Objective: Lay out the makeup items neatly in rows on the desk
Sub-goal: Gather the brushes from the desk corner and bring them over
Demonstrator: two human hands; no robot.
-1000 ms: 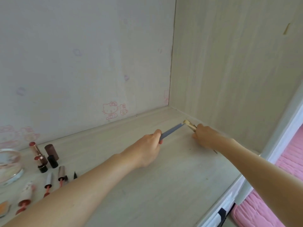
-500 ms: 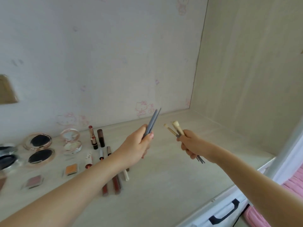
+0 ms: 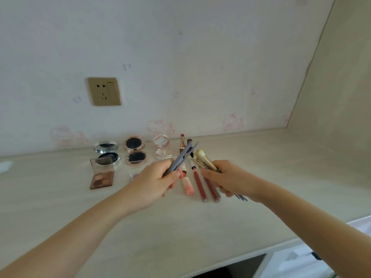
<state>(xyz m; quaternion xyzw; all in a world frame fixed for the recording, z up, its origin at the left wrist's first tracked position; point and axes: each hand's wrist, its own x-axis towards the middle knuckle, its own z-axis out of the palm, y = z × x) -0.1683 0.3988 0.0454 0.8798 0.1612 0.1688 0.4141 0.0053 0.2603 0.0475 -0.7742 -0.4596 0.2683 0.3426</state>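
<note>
My left hand grips two grey-blue makeup pencils, their tips pointing up and away. My right hand holds a bundle of makeup brushes with cream bristle heads; the grey handle ends stick out below the wrist. Both hands hover above the light wood desk, over a cluster of lip glosses, a pink tube and a lipstick. Left of these lie open round compacts, a silver compact, a clear jar and an eyeshadow palette.
A gold wall socket sits on the papered back wall. A wood side panel closes the desk on the right. The desk's front edge runs at lower right, with a dark opening and white drawers below.
The view has swung left from the desk's right corner to the makeup cluster. Both hands lifted their pencils and brushes off the desk and carried them left, above the lip glosses.
</note>
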